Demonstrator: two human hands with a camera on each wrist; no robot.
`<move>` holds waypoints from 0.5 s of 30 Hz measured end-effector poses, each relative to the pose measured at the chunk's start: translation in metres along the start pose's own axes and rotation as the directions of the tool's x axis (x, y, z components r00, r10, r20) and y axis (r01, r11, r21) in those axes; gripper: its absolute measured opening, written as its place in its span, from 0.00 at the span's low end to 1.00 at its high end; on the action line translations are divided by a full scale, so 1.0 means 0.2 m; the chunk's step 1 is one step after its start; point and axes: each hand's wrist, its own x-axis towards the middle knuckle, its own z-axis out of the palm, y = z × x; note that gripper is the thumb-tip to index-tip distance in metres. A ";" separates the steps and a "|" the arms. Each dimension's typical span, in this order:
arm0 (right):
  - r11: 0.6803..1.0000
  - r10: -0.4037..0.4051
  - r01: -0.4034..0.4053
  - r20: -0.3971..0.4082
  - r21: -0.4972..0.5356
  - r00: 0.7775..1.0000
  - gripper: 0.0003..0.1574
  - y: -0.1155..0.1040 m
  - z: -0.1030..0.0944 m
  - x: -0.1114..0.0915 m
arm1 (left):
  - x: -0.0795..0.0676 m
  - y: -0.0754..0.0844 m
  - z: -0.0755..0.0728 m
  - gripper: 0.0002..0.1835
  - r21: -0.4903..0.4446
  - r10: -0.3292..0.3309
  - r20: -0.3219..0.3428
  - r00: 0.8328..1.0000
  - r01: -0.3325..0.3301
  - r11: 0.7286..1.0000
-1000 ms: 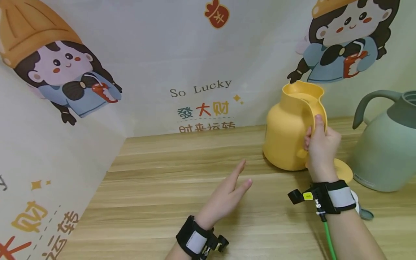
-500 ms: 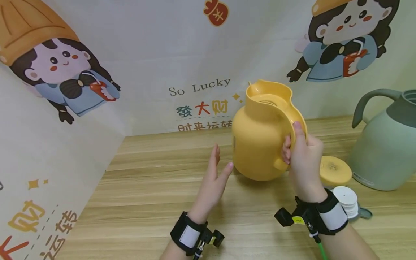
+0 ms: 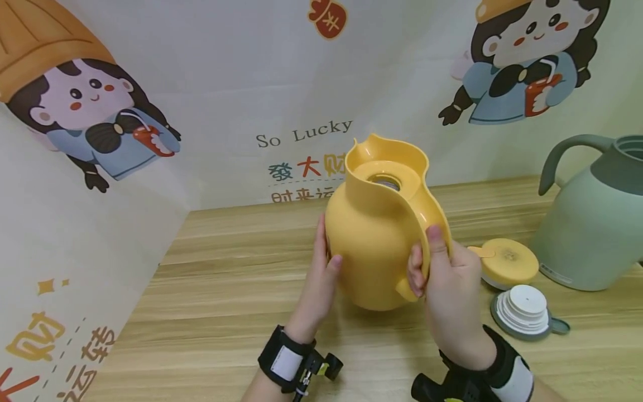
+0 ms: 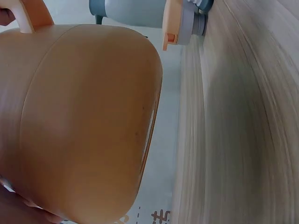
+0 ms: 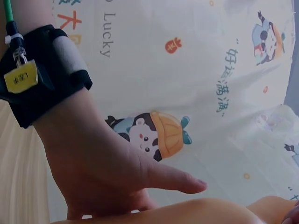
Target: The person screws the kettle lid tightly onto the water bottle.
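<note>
A yellow thermos jug is held up in front of me, its top uncapped and leaning slightly. My right hand grips its handle, thumb along the top of the handle. Against the jug's left side rests my left hand, fingers straight and partly hidden behind the body. In the right wrist view the left hand has its thumb stretched along the jug. The left wrist view shows the jug's body with a gap between its base and the wooden table.
To the right lie a yellow lid and an upturned grey lid with a white threaded plug. A green thermos jug with a grey handle stands behind them. A printed cloth backdrop closes off the back and left.
My right hand has brought the yellow jug left and closer to me, uncovering both lids. My left hand has moved slightly left and now meets the jug's side.
</note>
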 end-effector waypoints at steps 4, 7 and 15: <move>0.998 -0.049 0.046 0.069 0.047 0.996 0.26 0.02 0.02 -0.05 | 0.00 0.00 0.00 0.51 -0.019 0.038 0.000 0.999 -0.038 0.999; 0.995 -0.070 0.062 0.100 0.080 0.992 0.26 0.02 0.02 -0.08 | 0.01 0.01 0.00 0.52 -0.028 0.046 0.005 0.999 -0.046 0.999; 0.991 -0.107 0.091 0.163 0.098 0.981 0.26 0.03 0.03 -0.12 | 0.00 0.02 0.00 0.48 -0.028 0.087 -0.002 0.996 -0.087 0.996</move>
